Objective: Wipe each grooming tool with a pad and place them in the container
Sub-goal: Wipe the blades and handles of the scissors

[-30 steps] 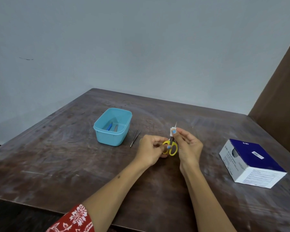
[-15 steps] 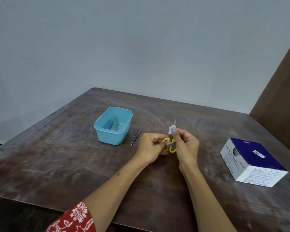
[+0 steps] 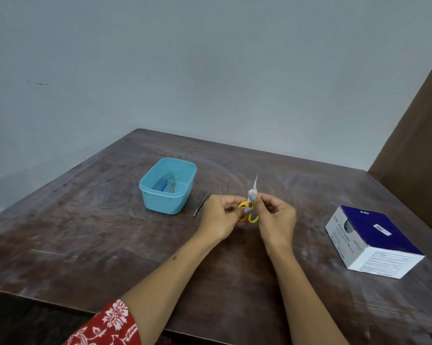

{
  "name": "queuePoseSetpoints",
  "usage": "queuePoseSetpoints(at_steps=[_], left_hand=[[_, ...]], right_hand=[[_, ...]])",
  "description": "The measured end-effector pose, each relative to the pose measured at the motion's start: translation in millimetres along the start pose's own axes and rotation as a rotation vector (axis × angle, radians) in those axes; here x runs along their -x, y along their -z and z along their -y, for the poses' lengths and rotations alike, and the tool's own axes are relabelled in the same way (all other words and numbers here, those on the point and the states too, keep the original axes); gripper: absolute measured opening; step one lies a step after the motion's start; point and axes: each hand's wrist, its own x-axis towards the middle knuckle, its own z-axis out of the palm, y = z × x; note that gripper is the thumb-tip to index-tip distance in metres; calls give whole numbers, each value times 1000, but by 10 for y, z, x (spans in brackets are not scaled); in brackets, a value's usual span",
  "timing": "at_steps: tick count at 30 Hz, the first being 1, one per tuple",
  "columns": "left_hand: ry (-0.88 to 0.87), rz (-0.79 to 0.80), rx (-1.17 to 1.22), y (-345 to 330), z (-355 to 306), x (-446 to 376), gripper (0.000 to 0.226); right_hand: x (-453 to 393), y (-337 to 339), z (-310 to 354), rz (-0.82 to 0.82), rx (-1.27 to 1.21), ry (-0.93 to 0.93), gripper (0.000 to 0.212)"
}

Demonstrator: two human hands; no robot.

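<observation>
Left hand (image 3: pixel 218 219) grasps the scissors (image 3: pixel 248 212) by the handles; right hand (image 3: pixel 275 216) pinches the pad (image 3: pixel 251 194) around the blades. Best to wipe toward the tip, handles steady.

Light blue rectangular plastic container (image 3: pixel 168 186); yellow-handled small scissors (image 3: pixel 249 215); white folded pad (image 3: pixel 252 194); navy-and-white cardboard box (image 3: pixel 373 241); dark brown scuffed wooden tabletop (image 3: pixel 85 235); red white-floral sleeve (image 3: pixel 107 326), lower left.
</observation>
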Motion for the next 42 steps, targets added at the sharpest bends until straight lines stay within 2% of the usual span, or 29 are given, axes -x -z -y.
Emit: queuePoseSetpoints(at_steps=[4, 8, 11, 14, 17, 20, 23, 27, 34, 39, 42], left_hand=[[48, 50, 1, -21, 6, -14, 22], [-1, -17, 45, -13, 19, -5, 22], [-39, -40, 13, -1, 26, 0, 23], [-41, -52, 4, -6, 34, -25, 24], [-30, -164, 47, 26, 32, -64, 25], [-33, -195, 35, 46, 40, -79, 25], [-45, -142, 17, 45, 37, -66, 25], [-51, -57, -7, 59, 16, -59, 26], [-71, -160, 58, 87, 6, -78, 25], [-66, -115, 43, 66, -4, -64, 26], [-85, -155, 80, 67, -5, -63, 24]], right_hand=[[5, 7, 22, -38, -24, 12, 2], [22, -5, 14, 4, 19, 60, 7], [22, 0, -13, -7, 140, 124, 9], [24, 11, 0, -70, 209, 221, 11], [5, 39, 10, -176, 226, 279, 11], [-8, 45, -19, -107, 290, 301, 12], [-8, 32, -55, 1, 375, 341, 14], [-7, 40, -53, 42, 406, 402, 18], [-6, 49, -93, 97, 487, 342, 20], [-12, 40, -107, 16, 575, 471, 21], [13, 19, -95, 3, 520, 457, 24]])
